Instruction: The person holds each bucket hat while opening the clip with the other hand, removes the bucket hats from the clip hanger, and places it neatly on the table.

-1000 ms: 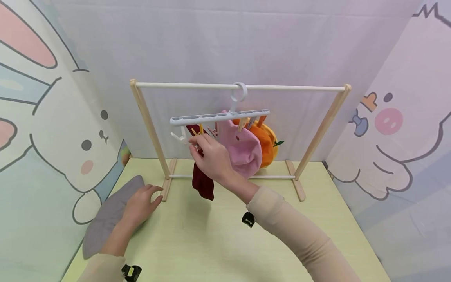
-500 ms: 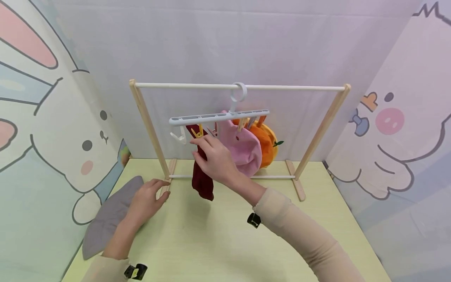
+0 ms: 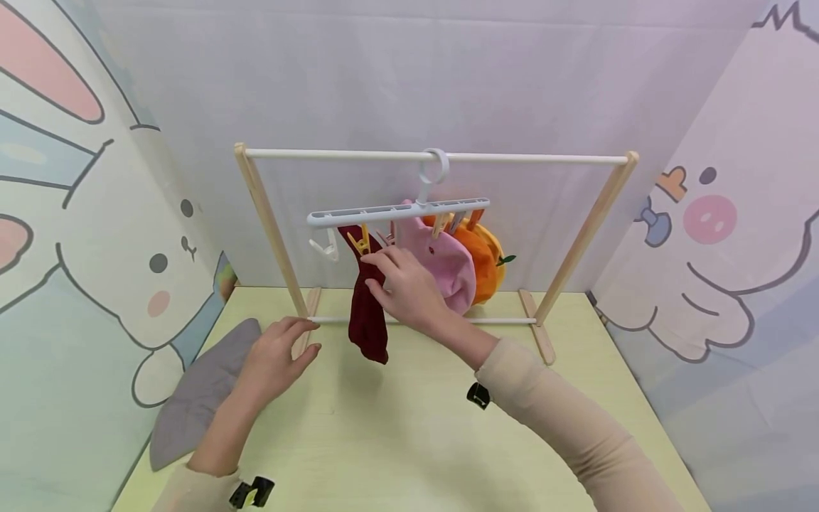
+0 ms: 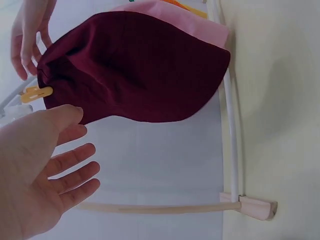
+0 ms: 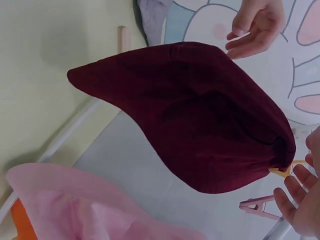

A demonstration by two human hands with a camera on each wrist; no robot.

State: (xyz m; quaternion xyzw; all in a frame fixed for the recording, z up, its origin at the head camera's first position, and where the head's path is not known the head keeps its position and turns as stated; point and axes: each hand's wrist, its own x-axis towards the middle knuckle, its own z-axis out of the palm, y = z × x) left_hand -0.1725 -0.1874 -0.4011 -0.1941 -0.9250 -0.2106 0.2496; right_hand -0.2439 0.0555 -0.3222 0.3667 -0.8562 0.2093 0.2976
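Note:
A maroon cloth hat [image 3: 368, 320] hangs from a yellow clothes peg [image 3: 360, 244] under the light grey hanger [image 3: 384, 213]. My right hand [image 3: 409, 291] is just right of the peg, fingers relaxed and holding nothing; the right wrist view shows those fingers [image 5: 297, 192] apart from the peg. Low on the left, my left hand [image 3: 275, 363] is held in the air with fingers loosely spread. The left wrist view shows its thumb near the hat's edge; contact is unclear. A pink hat [image 3: 453, 270] and an orange one [image 3: 480, 263] hang on the right half.
The hanger hooks over the white rail [image 3: 537, 160] of a wooden-legged rack [image 3: 589, 235]. A white peg [image 3: 326, 247] and a pink peg [image 5: 259, 206] hang near the maroon hat. Grey fabric [image 3: 198, 391] lies at the table's left edge. Printed cloth walls surround the table.
My right hand has let go of the yellow peg and drawn back to the right and down. The left hand has moved slightly right and up. The maroon hat stays hanging.

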